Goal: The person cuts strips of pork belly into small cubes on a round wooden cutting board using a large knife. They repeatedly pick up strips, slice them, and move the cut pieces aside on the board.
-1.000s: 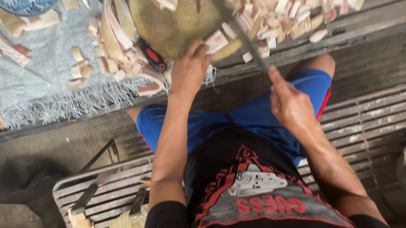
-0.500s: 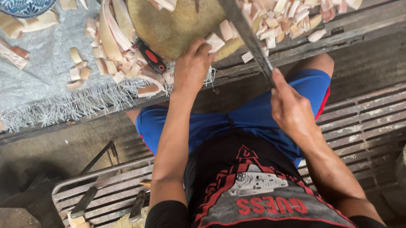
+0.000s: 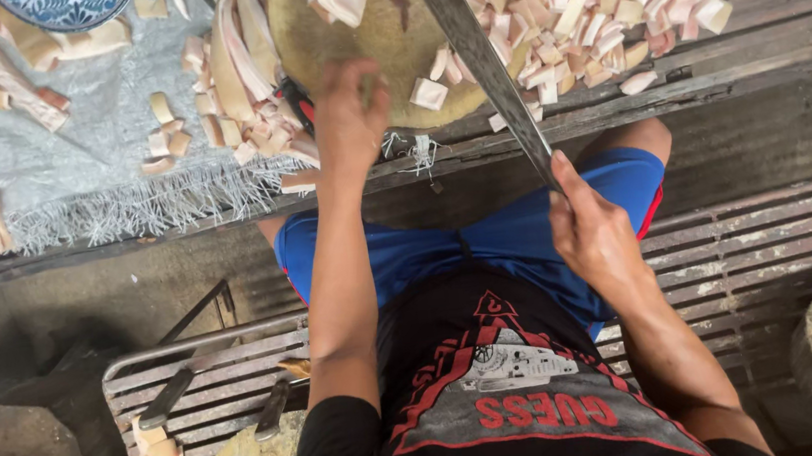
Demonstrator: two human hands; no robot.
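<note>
I see my right hand [image 3: 596, 238] clenched round the handle of a long grey steel cleaver blade [image 3: 478, 49], which slants up from centre right to the top of the frame, across the round, worn wooden chopping block [image 3: 388, 54]. My left hand [image 3: 349, 113] rests curled at the block's near edge, just above centre; whether it pinches a piece I cannot tell. Pale pink-and-cream cut meat chunks [image 3: 594, 7] are heaped in the upper right, and long uncut pale strips [image 3: 236, 50] lie left of the block. To cut well, I judge the left fingers should stay tucked back from the blade's line, and the edge should come down square on the block. The block sits on a low bench of dark weathered planks [image 3: 759, 50]; a frayed grey cloth [image 3: 87, 161] covers its upper left part. Below are a slatted metal rack [image 3: 769, 240] and dim ground.
</note>
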